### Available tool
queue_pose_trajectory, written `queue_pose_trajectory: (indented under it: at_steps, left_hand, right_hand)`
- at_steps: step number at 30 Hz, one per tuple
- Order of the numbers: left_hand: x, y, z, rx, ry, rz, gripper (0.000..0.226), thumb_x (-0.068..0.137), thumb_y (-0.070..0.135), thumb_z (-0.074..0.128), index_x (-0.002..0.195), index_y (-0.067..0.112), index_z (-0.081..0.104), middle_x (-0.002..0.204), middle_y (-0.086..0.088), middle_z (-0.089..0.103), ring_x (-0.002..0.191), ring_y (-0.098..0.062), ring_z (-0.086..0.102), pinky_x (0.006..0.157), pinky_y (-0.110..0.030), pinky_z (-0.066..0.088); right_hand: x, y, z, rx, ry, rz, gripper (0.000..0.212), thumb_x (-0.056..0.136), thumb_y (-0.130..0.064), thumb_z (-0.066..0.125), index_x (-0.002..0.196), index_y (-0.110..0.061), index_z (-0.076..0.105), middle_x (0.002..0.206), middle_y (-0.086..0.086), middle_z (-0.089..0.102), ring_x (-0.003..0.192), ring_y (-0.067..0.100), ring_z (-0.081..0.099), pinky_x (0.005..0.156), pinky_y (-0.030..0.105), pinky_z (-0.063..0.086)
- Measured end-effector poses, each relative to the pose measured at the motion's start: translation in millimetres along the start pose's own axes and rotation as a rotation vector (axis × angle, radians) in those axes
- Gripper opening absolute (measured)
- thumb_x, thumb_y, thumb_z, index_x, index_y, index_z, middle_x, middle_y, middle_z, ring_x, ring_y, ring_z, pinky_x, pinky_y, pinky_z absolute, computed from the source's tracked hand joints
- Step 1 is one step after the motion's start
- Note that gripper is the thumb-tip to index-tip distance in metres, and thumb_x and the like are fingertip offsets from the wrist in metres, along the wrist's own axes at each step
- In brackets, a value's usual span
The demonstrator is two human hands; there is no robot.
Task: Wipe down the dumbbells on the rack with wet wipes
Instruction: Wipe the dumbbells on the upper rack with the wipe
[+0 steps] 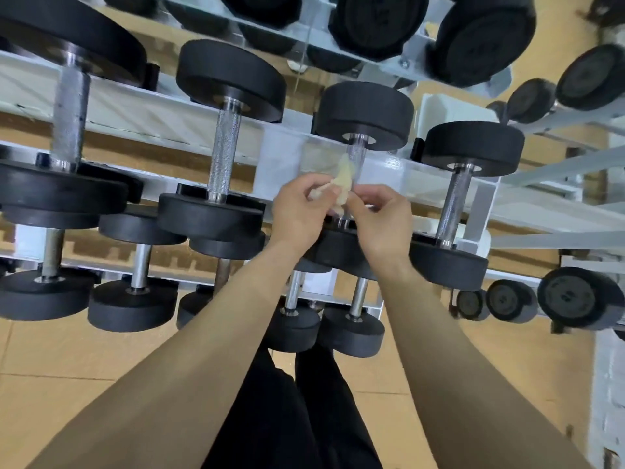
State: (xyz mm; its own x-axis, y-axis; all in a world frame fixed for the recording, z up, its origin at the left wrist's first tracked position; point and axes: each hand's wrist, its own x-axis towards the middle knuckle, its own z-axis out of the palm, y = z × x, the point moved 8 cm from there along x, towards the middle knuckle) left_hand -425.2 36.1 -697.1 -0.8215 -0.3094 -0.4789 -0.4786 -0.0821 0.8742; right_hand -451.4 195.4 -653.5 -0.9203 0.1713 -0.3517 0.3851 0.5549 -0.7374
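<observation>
Two hands meet in front of the middle shelf of the white rack (142,110), sharing one small, crumpled, yellowish wipe (343,179). The left hand (301,211) has its fingers curled and pinches one edge of the wipe. The right hand (384,225) pinches the other side between thumb and forefinger, with the remaining fingers tucked in. The wipe hangs bunched between them, right against the metal handle (357,148) of a black dumbbell (365,113) that lies across the shelf rails. Whether the wipe actually touches the metal cannot be told from this angle. Similar dumbbells lie just beside it on the left (230,76) and right (473,143), with smaller ones on the shelf below. The wipe looks thin, limp and damp, so it will likely fold and bunch unless it is spread open or wrapped around the bar. The handle's rough texture may snag it. The dumbbell looks heavy and rigid and is probably best left on the rack. A good hold would be the wipe wrapped around the handle, then pressed flat with the palm over the round rubber ends.
</observation>
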Motion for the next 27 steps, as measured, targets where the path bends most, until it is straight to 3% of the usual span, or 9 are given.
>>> queue_pose_trajectory:
  at_steps: [2, 5, 9, 12, 14, 16, 18, 22, 27]
  left_hand:
    - [17, -13, -4, 0.035, 0.086, -0.084, 0.010, 0.089, 0.021, 0.073, 0.088, 0.030, 0.071, 0.092, 0.010, 0.073, 0.089, -0.015, 0.070, 0.086, -0.041, 0.060]
    - [45, -29, 16, 0.026, 0.033, -0.200, 0.017, 0.082, 0.015, 0.070, 0.080, 0.032, 0.066, 0.087, 0.011, 0.069, 0.087, -0.023, 0.073, 0.087, -0.046, 0.061]
    - [72, -17, 40, -0.009, -0.062, -0.145, 0.032, 0.093, 0.008, 0.055, 0.110, 0.028, 0.074, 0.088, 0.006, 0.068, 0.087, -0.025, 0.070, 0.090, -0.046, 0.060]
    - [82, -18, 55, -0.021, -0.167, -0.142, 0.034, 0.079, 0.015, 0.045, 0.075, 0.023, 0.077, 0.067, -0.004, 0.069, 0.071, -0.031, 0.065, 0.083, -0.055, 0.060]
    - [85, -27, 60, 0.030, -0.216, -0.154, 0.025, 0.072, 0.014, 0.043, 0.069, 0.005, 0.067, 0.072, -0.023, 0.067, 0.072, -0.041, 0.066, 0.082, -0.058, 0.059]
    - [84, -30, 52, 0.161, -0.270, -0.109, 0.022, 0.078, 0.011, 0.048, 0.078, -0.006, 0.063, 0.075, -0.023, 0.066, 0.071, -0.034, 0.062, 0.080, -0.043, 0.058]
    - [78, -32, 49, 0.384, -0.433, -0.036, 0.017, 0.088, 0.003, 0.053, 0.078, -0.005, 0.064, 0.069, -0.006, 0.060, 0.070, -0.021, 0.053, 0.069, -0.026, 0.044]
    - [68, -33, 46, 0.685, -0.689, -0.004, 0.037, 0.091, -0.002, 0.056, 0.058, 0.013, 0.048, 0.060, 0.002, 0.044, 0.060, -0.014, 0.042, 0.053, -0.020, 0.032]
    - [80, -26, 51, 0.182, -0.537, -0.185, 0.024, 0.081, -0.017, 0.038, 0.080, -0.005, 0.058, 0.075, -0.013, 0.047, 0.058, -0.015, 0.045, 0.050, -0.016, 0.043]
  right_hand:
    - [-7, 23, -2, -0.027, 0.156, 0.093, 0.012, 0.098, -0.019, 0.058, 0.096, -0.028, 0.065, 0.097, -0.011, 0.069, 0.084, 0.002, 0.061, 0.085, 0.023, 0.051]
    - [-14, 34, 1, -0.043, 0.300, 0.103, 0.019, 0.094, -0.017, 0.046, 0.095, -0.029, 0.061, 0.100, -0.002, 0.068, 0.092, 0.016, 0.063, 0.091, 0.040, 0.053]
    - [-13, 35, 2, -0.077, 0.350, 0.094, 0.023, 0.090, -0.022, 0.039, 0.087, -0.025, 0.062, 0.088, -0.003, 0.066, 0.088, 0.020, 0.062, 0.082, 0.042, 0.054]
    - [-11, 36, 3, -0.106, 0.342, 0.079, 0.031, 0.087, -0.025, 0.034, 0.085, -0.020, 0.064, 0.087, 0.000, 0.066, 0.087, 0.023, 0.061, 0.080, 0.043, 0.053]
    - [-10, 36, 5, -0.115, 0.330, 0.082, 0.034, 0.085, -0.026, 0.032, 0.084, -0.017, 0.065, 0.087, 0.001, 0.066, 0.087, 0.023, 0.061, 0.079, 0.043, 0.052]
    - [-10, 36, 6, -0.120, 0.324, 0.087, 0.034, 0.085, -0.026, 0.031, 0.083, -0.018, 0.064, 0.086, 0.000, 0.066, 0.086, 0.022, 0.061, 0.079, 0.043, 0.052]
    - [-10, 37, 5, -0.123, 0.325, 0.090, 0.033, 0.085, -0.025, 0.031, 0.081, -0.019, 0.064, 0.083, 0.001, 0.066, 0.084, 0.022, 0.061, 0.078, 0.043, 0.052]
    - [-10, 34, 5, -0.126, 0.328, 0.096, 0.033, 0.084, -0.024, 0.031, 0.079, -0.020, 0.063, 0.081, 0.000, 0.065, 0.081, 0.022, 0.060, 0.074, 0.042, 0.053]
    - [-10, 37, 6, -0.123, 0.316, 0.097, 0.033, 0.083, -0.024, 0.031, 0.078, -0.019, 0.063, 0.081, -0.002, 0.065, 0.084, 0.024, 0.060, 0.075, 0.041, 0.052]
